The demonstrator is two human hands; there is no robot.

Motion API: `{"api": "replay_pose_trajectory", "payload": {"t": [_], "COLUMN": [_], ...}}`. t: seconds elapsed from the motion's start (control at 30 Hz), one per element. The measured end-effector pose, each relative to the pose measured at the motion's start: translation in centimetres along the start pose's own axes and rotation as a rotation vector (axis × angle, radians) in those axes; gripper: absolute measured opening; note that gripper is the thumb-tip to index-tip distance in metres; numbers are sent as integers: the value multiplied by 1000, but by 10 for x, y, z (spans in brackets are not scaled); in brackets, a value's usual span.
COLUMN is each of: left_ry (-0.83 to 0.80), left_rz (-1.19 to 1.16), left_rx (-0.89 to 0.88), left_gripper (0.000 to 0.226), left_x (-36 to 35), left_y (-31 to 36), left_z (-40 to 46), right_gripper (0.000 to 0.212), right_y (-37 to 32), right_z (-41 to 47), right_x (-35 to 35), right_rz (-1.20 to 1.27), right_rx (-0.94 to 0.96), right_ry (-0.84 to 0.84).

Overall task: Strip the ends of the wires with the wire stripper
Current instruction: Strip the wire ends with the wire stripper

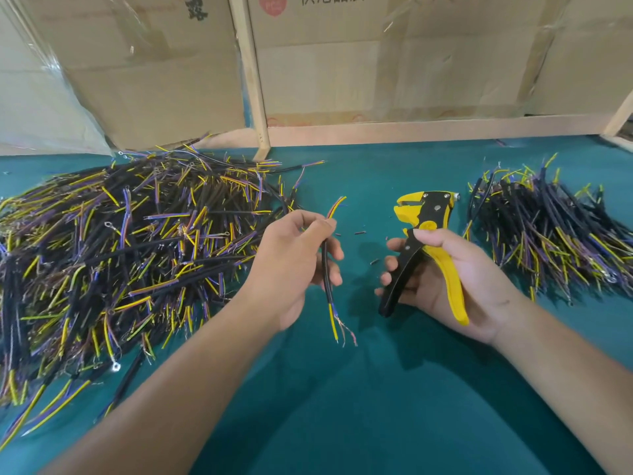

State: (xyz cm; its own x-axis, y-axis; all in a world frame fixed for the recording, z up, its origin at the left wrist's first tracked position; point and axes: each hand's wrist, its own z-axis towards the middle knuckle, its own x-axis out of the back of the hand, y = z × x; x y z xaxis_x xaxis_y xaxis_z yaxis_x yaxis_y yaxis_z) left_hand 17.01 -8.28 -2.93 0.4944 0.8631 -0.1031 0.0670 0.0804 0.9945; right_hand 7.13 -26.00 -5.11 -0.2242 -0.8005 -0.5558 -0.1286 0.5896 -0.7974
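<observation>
My left hand (291,265) pinches a short black cable (327,279) near its upper end, holding it upright above the green table (342,406). Yellow, purple and brown inner wires stick out at both ends; the bottom ends show bare strands. My right hand (448,282) grips the yellow and black wire stripper (423,231) by its two handles, jaws pointing up and to the left. The stripper's jaws hang a little to the right of the cable's top end, apart from it.
A large heap of similar cables (120,255) covers the table's left side. A smaller heap of cables (548,234) lies at the right. Small bits of cut insulation (359,232) lie between my hands. Cardboard boxes (342,63) and a wooden frame (253,80) close off the back.
</observation>
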Motion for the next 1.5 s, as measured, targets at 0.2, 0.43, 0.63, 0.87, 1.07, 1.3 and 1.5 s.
{"api": "replay_pose_trajectory", "payload": {"t": [0.2, 0.43, 0.63, 0.87, 1.07, 1.3, 1.5], "left_ry": [-57, -56, -68, -18, 77, -469, -621], "left_rz": [-16, -16, -47, 137, 397, 1352, 1330], "left_rx": [-29, -66, -77, -267, -142, -562, -419], "left_gripper": [9, 18, 20, 19, 6, 36, 34], "left_x": [-2, -4, -5, -3, 3, 44, 37], "left_y": [2, 2, 3, 6, 4, 15, 8], "left_z": [-3, -3, -5, -7, -2, 8, 3], "right_gripper": [37, 37, 36, 37, 35, 36, 36], "right_y": [0, -2, -2, -2, -3, -4, -8], "right_z": [-3, -4, -6, -3, -3, -5, -5], "right_x": [-1, 1, 3, 4, 4, 5, 9], "right_rz": [-8, -4, -7, -1, -11, -18, -3], "right_rx": [-9, -15, -17, -36, -31, -5, -2], "right_ry": [0, -3, -2, -17, -13, 4, 28]}}
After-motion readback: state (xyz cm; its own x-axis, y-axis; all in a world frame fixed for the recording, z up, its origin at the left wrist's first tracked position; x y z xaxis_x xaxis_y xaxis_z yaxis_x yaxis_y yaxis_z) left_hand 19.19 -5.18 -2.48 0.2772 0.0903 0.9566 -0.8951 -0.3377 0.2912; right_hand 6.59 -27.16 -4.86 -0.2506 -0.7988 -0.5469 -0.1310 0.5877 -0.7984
